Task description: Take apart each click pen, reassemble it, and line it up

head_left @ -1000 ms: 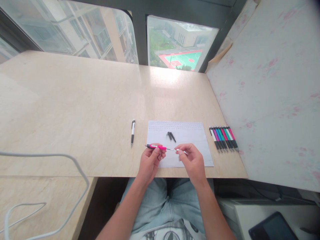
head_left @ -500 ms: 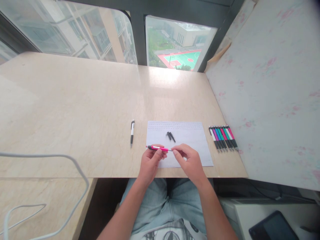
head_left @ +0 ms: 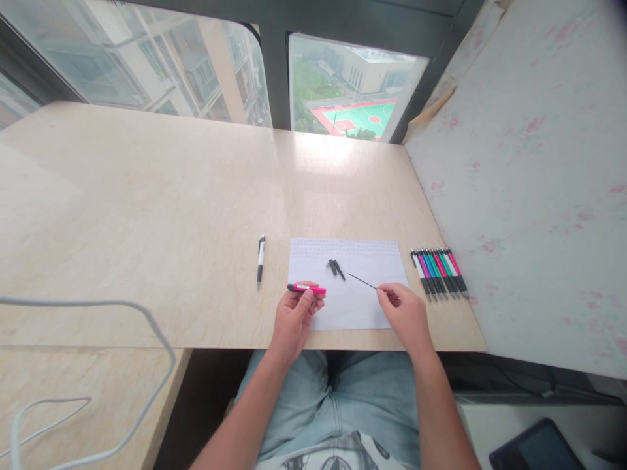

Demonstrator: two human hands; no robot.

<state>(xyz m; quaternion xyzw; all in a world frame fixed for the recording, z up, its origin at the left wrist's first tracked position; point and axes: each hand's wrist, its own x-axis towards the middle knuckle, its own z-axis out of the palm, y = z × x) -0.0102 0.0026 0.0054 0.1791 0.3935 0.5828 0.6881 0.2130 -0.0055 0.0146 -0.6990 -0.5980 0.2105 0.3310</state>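
Pinched in my left hand [head_left: 294, 316] is a pink pen barrel [head_left: 313, 290] with a dark end, held level above the paper's left side. My right hand [head_left: 406, 313] is closed on one end of a thin dark pen refill [head_left: 362, 281], which points up and left, fully apart from the barrel. Between and beyond my hands, small black pen parts [head_left: 336, 268] lie on a sheet of paper [head_left: 357, 313] with handwriting along its top. A white and black pen [head_left: 260, 261] lies on the table to the left of the sheet.
A row of several colored pens [head_left: 438, 274] lies right of the paper, near the floral wall [head_left: 529, 215]. A grey cable [head_left: 151, 326] loops over the left side. Windows stand behind the table [head_left: 196, 215]. A dark tablet-like device [head_left: 536, 447] sits at lower right.
My right hand has moved right, drawing the refill out of the pink barrel, so its full length now shows. The left hand has stayed almost in place with the barrel.
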